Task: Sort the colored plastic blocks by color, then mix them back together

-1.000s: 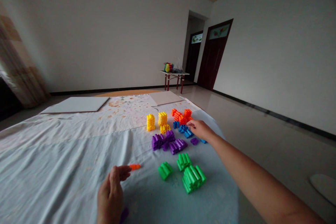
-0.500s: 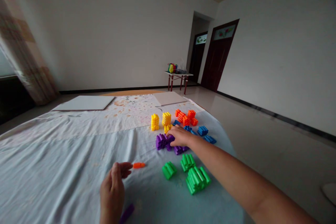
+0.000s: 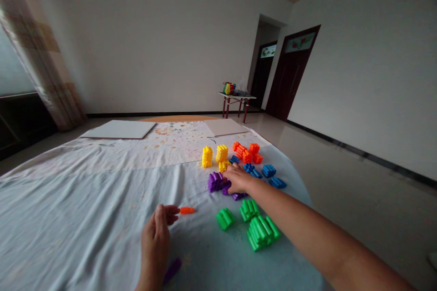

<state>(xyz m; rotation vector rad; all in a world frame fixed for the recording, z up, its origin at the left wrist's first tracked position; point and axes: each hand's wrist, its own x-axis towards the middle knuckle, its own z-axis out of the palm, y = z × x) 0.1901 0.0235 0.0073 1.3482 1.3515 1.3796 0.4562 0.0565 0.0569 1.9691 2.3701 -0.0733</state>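
My right hand lies on a cluster of purple interlocking plastic blocks, its fingers pressed over the near side. Its grip on them is hidden. My left hand rests low on the pale blue cloth, fingertips at the end of a small orange plastic piece. A purple stick-shaped piece lies just below that hand. Around the right hand sit stacks of yellow blocks, orange blocks, blue blocks and green blocks.
Two white boards lie at the far end of the stained cloth. Beyond it stands a small red-legged table holding a colourful bag. Tiled floor runs along the right, with dark doors at the back.
My right hand has moved left from the blue blocks onto the purple cluster. The whole view has drifted, shifting the scene rightward. My left hand keeps its place beside the orange piece.
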